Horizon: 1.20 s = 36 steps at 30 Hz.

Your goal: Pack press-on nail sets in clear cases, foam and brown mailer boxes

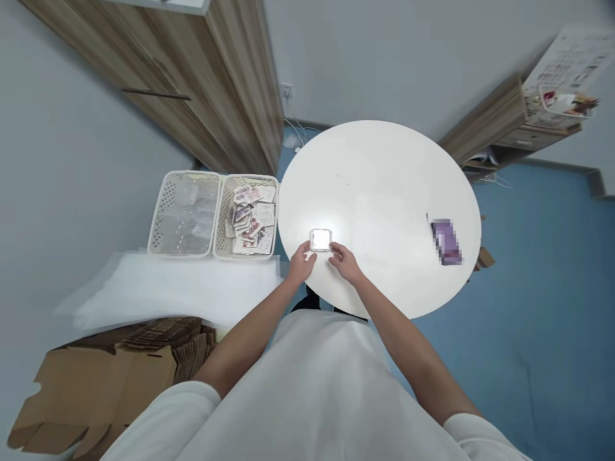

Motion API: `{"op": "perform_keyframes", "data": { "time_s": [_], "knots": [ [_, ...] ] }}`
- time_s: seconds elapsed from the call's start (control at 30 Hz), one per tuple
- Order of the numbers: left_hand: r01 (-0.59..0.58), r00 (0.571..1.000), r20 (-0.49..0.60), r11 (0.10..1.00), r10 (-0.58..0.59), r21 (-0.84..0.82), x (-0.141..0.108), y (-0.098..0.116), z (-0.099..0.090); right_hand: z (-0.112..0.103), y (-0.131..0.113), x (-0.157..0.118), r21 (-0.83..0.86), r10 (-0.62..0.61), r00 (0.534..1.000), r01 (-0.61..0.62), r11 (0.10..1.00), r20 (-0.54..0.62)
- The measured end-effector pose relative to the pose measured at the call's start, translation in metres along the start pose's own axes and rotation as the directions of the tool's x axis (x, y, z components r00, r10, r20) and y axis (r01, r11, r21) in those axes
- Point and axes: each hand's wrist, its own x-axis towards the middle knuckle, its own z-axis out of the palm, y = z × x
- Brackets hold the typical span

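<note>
A small clear plastic case [320,239] with a bright white middle lies near the close edge of the round white table [384,192]. Glare hides what is inside it. My left hand [302,264] is at the case's lower left corner, its fingers curled against the side and the thumb just below. On the opposite side, my right hand [344,261] has its fingertips at the lower right corner, thumb also below. Between them the two hands hold the case from both sides.
Left of the table stand a white basket of clear plastic pieces [168,238] and a white basket of printed cards [216,246]. White sheets [182,288] and flattened cardboard boxes [96,384] lie nearer. A blurred purple object [446,242] rests at the table's right.
</note>
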Motion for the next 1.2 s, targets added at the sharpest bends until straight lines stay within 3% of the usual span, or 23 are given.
{"op": "perform_keyframes", "data": {
  "time_s": [0.2,0.43,0.63,0.83,1.0,1.13,1.2],
  "knots": [
    [-0.052,0.980,0.190,0.998,0.057,-0.029,-0.027,0.012,0.056,-0.067,0.026,-0.054,-0.035,-0.028,0.988,0.022,0.999,-0.150],
    [-0.104,0.924,0.374,0.993,0.079,0.049,-0.056,0.034,0.109,-0.131,0.057,-0.105,-0.141,-0.015,0.982,-0.012,0.990,-0.190],
    [-0.156,0.918,0.388,0.973,0.079,0.171,-0.070,0.040,0.141,-0.159,0.079,-0.112,-0.250,-0.071,0.987,0.034,0.968,-0.142],
    [-0.202,0.934,0.352,0.900,0.059,0.386,-0.076,0.029,0.153,-0.165,0.089,-0.105,-0.357,-0.132,0.991,0.118,0.927,-0.013],
    [-0.324,0.937,0.309,0.728,0.161,0.604,-0.088,0.016,0.151,-0.166,0.092,-0.114,-0.573,-0.263,0.963,0.246,0.782,0.054],
    [-0.396,0.914,0.368,0.564,0.168,0.725,-0.097,0.010,0.142,-0.165,0.094,-0.121,-0.746,-0.290,0.916,0.397,0.535,0.279],
    [-0.410,0.909,0.386,0.502,0.157,0.761,-0.101,0.010,0.140,-0.163,0.096,-0.119,-0.793,-0.283,0.901,0.426,0.435,0.329]
  ]
}}
